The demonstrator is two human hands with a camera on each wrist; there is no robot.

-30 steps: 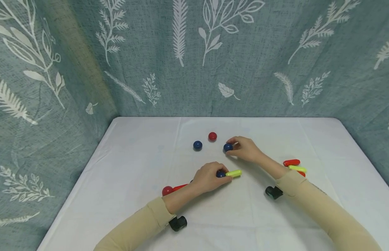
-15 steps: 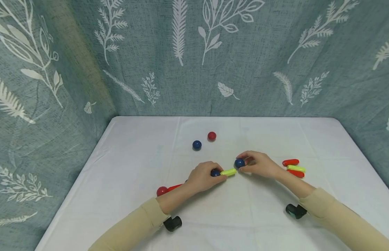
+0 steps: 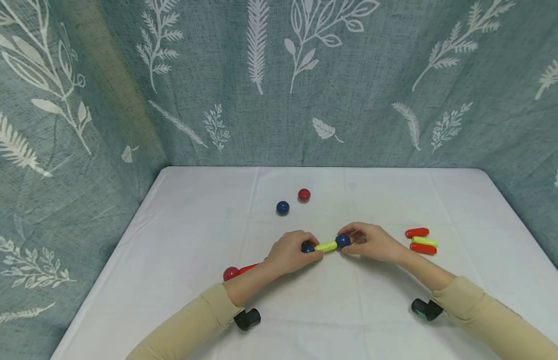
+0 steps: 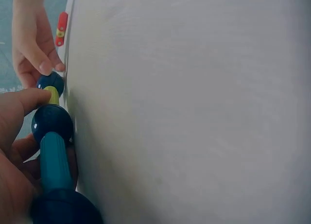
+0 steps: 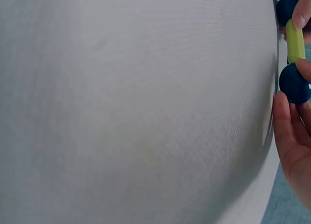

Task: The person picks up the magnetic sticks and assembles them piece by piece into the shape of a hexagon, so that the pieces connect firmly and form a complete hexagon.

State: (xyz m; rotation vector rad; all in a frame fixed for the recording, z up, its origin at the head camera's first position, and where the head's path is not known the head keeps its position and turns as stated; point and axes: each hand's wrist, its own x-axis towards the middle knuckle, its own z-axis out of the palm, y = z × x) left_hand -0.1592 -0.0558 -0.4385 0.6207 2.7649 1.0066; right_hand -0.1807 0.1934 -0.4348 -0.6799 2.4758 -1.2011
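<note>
My left hand [image 3: 290, 252] grips a row of joined toy building balls and rods, its fingertips at a blue ball [image 3: 308, 247] and the near end of a yellow-green rod [image 3: 326, 246]. Between finger and thumb, my right hand [image 3: 373, 242] pinches another blue ball [image 3: 343, 240], which touches the rod's far end. A teal rod [image 4: 53, 158] and a further blue ball [image 4: 65, 209] run back under my left palm in the left wrist view. Past my left wrist, a red rod [image 3: 247, 269] and a red ball [image 3: 231, 273] stick out, partly covered by the forearm.
At the back lie a loose blue ball [image 3: 282, 208] and a loose red ball [image 3: 304, 195]. To the right, a red rod [image 3: 417, 232], a yellow-green rod [image 3: 425, 241] and another red rod [image 3: 423, 248] lie together on the white tablecloth [image 3: 207, 210].
My right hand has brought its blue ball from the back, right and nearer, then against the yellow-green rod's end. My left hand has shifted slightly left, keeping its grip.
</note>
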